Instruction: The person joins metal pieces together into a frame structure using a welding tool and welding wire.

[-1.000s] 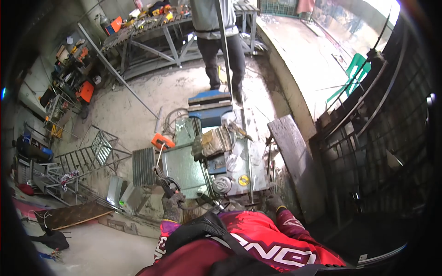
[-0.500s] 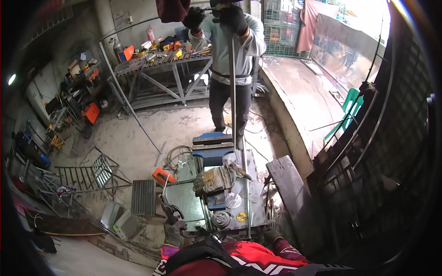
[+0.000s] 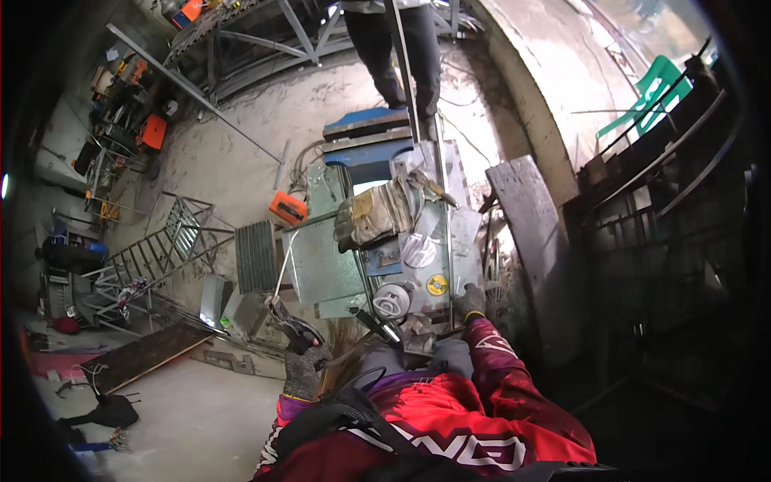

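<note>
My left hand [image 3: 307,371], in a grey work glove, is closed round a dark welding electrode holder [image 3: 295,328]. A thin pale rod [image 3: 284,261] sticks up from its jaws. My right hand [image 3: 471,302], also gloved, is at the near right edge of the metal-topped worktable [image 3: 325,269], beside a long metal bar [image 3: 447,201]; its fingers are too dark to make out. On the table lie tan leather gloves [image 3: 381,213], a white round bundle [image 3: 419,251], a yellow-centred disc [image 3: 437,285] and a round grey coiled item [image 3: 392,301].
A blue vise-like clamp [image 3: 365,132] stands at the table's far end. Beyond it, another person [image 3: 393,56] stands behind an upright metal bar [image 3: 404,76]. A wooden plank [image 3: 526,217] is at right, an orange case [image 3: 288,207] at left. Metal frames [image 3: 152,249] stand farther left.
My view has tilted down, so the other person's upper body has left the frame. My right hand has come forward to the table edge. My left hand still holds the electrode holder.
</note>
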{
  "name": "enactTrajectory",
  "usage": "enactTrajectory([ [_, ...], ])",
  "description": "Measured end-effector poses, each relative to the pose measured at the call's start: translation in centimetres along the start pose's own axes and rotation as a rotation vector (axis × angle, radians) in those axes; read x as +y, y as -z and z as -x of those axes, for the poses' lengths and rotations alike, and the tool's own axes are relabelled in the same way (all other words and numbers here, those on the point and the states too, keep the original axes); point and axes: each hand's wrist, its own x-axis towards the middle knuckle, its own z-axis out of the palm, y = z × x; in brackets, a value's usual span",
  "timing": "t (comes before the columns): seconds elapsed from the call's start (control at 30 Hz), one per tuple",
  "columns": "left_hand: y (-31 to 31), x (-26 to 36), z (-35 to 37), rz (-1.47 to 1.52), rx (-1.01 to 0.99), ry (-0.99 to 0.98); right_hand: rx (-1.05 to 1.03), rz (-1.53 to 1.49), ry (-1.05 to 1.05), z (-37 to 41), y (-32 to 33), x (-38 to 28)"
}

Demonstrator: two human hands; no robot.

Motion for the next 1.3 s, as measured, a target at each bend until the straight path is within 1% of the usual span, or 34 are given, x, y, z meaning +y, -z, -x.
enactTrajectory([
  [0.03, 0.6, 0.1, 0.4, -0.061, -0.008, 0.021, -0.018, -0.028, -0.078, 1.4, 1.4, -2.0],
  [0.07, 1.1, -0.2, 0.5, -0.083, -0.008, 0.038, 0.091, -0.067, -0.058, 0.7, -0.7, -1.7],
  [0.1, 1.6, -0.6, 0.7, -0.223, -0.042, -0.055, 0.12, -0.025, -0.061, 0.8, -1.1, -2.2],
  [0.13, 1.3, -0.1, 0.6, -0.164, -0.013, 0.01, 0.15, 0.019, -0.059, 0.8, -0.9, -3.0],
  [0.17, 1.1, 0.4, 0.6, -0.103, 0.02, 0.074, 0.122, 0.02, -0.07, 0.4, -1.3, -3.3],
  [0.2, 1.2, 0.7, 0.5, -0.109, 0.026, 0.082, 0.15, 0.037, -0.028, 0.0, -0.7, -3.8],
  [0.23, 1.5, 0.8, 0.5, -0.19, 0.007, 0.08, 0.179, 0.054, 0.011, -0.4, -0.6, -4.1],
  [0.27, 1.6, 0.9, 0.4, -0.267, -0.015, 0.076, 0.172, 0.055, 0.006, -1.1, -1.2, -4.0],
  [0.33, 1.4, 0.9, 0.2, -0.246, -0.004, 0.108, 0.099, 0.177, 0.096, -2.2, -1.9, -4.2],
  [0.4, 1.1, 0.8, 0.0, -0.219, 0.009, 0.132, 0.127, 0.156, 0.093, -2.4, -2.5, -4.0],
  [0.47, 0.8, 0.8, -0.1, -0.104, -0.002, 0.132, 0.12, 0.168, 0.084, -2.7, -2.8, -4.0],
  [0.6, 1.1, 0.6, -0.1, -0.113, -0.017, 0.14, 0.132, 0.114, 0.12, -2.6, -2.2, -4.0],
  [0.8, 1.3, -0.2, -0.3, -0.112, 0.004, 0.154, 0.125, 0.154, 0.103, -3.4, -2.2, -3.4],
  [0.9, 1.4, -0.5, -0.4, -0.144, -0.013, 0.161, 0.086, 0.189, 0.111, -4.2, -1.9, -3.6],
  [0.97, 0.6, -0.2, -0.1, -0.114, -0.002, 0.091, 0.115, 0.105, 0.096, -4.5, -1.6, -2.8],
  [1.0, 0.8, -0.4, -0.4, -0.111, 0.011, 0.104, 0.101, 0.117, 0.099, -4.8, -1.5, -2.2],
  [1.03, 1.0, -0.3, -1.0, -0.253, -0.057, -0.001, 0.113, 0.113, 0.13, -5.0, -1.7, -1.8],
  [1.07, 1.2, -0.5, -0.7, -0.273, -0.075, -0.019, 0.114, 0.118, 0.166, -4.9, -2.1, -1.4],
  [1.1, 1.1, -0.1, -0.3, -0.292, -0.093, -0.037, 0.096, 0.1, 0.143, -3.9, -1.6, -1.5],
  [1.13, 0.5, 0.7, -0.4, -0.187, -0.061, 0.017, 0.077, 0.088, 0.124, -2.5, -0.1, -2.2],
  [1.17, 0.5, 0.4, -0.5, -0.176, -0.029, -0.048, 0.1, 0.163, 0.174, -1.4, 0.9, -2.3],
  [1.2, 0.4, 0.4, -0.5, -0.105, 0.034, -0.044, 0.168, 0.087, 0.227, -2.5, -0.8, -0.3],
  [1.23, 0.3, 0.4, -0.5, -0.034, 0.096, -0.044, 0.118, 0.062, 0.187, -2.1, -0.4, 0.3],
  [1.27, -0.1, 1.0, -0.2, 0.098, 0.181, 0.025, 0.071, 0.039, 0.145, -1.8, 0.1, 0.9],
  [1.3, -0.1, 0.7, 0.2, 0.18, 0.255, -0.016, 0.042, 0.08, 0.185, -1.8, 0.0, 2.3],
])
